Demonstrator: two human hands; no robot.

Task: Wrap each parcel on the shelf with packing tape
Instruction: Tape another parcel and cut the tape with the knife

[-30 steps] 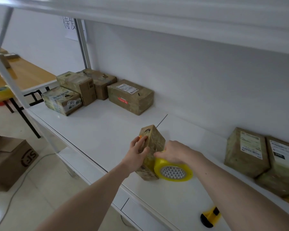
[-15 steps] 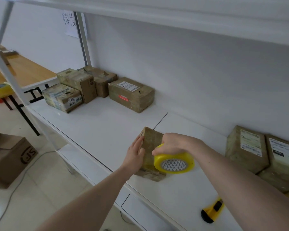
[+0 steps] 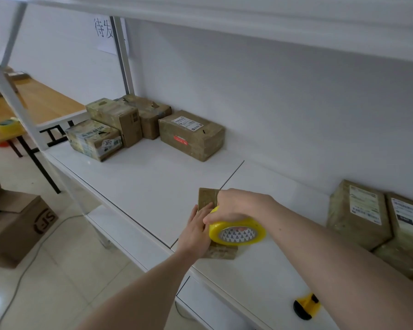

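— Where's the parcel being worked on?

— Near the front edge of the white shelf (image 3: 153,177), about midway along it. It's a small brown cardboard parcel (image 3: 206,198) already glossy with tape, lying with its long axis running from the front edge back toward the wall; the far end points at the wall, the near end (image 3: 221,252) sits close to the edge.

— And the hands?

— The left hand (image 3: 196,231) lies flat against the parcel's left side, fingers straight, pressing it. The right hand (image 3: 239,206) comes over the top, and its grip is curled round a yellow roll of packing tape (image 3: 236,233), held over the parcel's right side. The roll's open core faces me, showing a triangle-patterned inner ring. Whether the tape is actually stuck down on the cardboard at this moment, I cannot tell; the hand covers that spot.

— What else is on the shelf?

— Four taped brown boxes (image 3: 191,136) clustered at the far left, against the wall. Two more taped boxes with white labels (image 3: 358,213) stand at the right. A yellow and black utility knife (image 3: 305,307) lies near the front edge, right of the arms.

— Beyond the shelf?

— A wooden surface (image 3: 41,103) to the left with another yellow tape roll (image 3: 7,123) on it, and an open cardboard carton (image 3: 14,225) on the tiled floor.
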